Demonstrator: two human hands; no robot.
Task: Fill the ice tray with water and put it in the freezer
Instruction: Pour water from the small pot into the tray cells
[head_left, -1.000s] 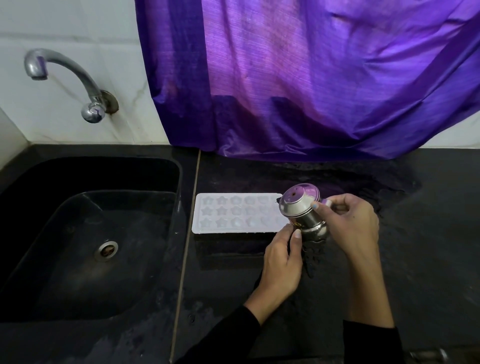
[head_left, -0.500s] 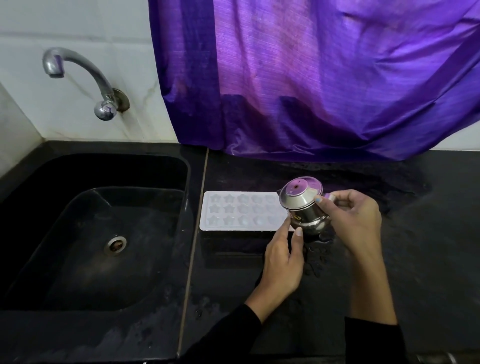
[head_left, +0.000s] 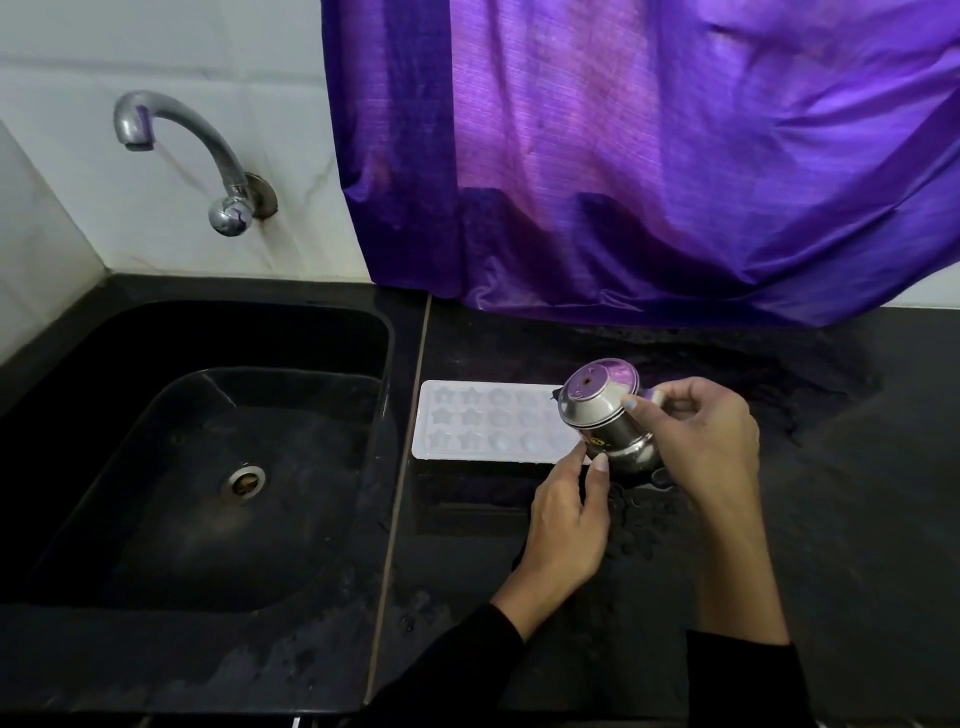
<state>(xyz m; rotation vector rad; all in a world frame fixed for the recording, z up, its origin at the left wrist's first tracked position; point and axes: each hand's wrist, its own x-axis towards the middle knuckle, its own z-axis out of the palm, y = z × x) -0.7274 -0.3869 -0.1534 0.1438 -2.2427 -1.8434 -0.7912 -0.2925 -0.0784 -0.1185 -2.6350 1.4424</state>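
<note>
A white ice tray (head_left: 483, 422) with star and round moulds lies flat on the black counter, just right of the sink. My right hand (head_left: 698, 434) grips a small steel pot (head_left: 605, 410) by its handle. It holds the pot tilted to the left over the tray's right end, with the lid facing the camera. My left hand (head_left: 566, 525) reaches in from below and pinches the tray's near right corner with thumb and forefinger, right under the pot. The pot hides the tray's right end. No stream of water can be made out.
A black sink (head_left: 208, 467) with a steel drain takes up the left side, and a steel tap (head_left: 208, 156) juts from the white tiled wall above it. A purple curtain (head_left: 649, 156) hangs behind the counter. Water drops wet the counter (head_left: 831, 519) near my hands.
The view has shifted a little, so everything sits further right in the frame. Both hands, the pot and the tray stay nearly as they were.
</note>
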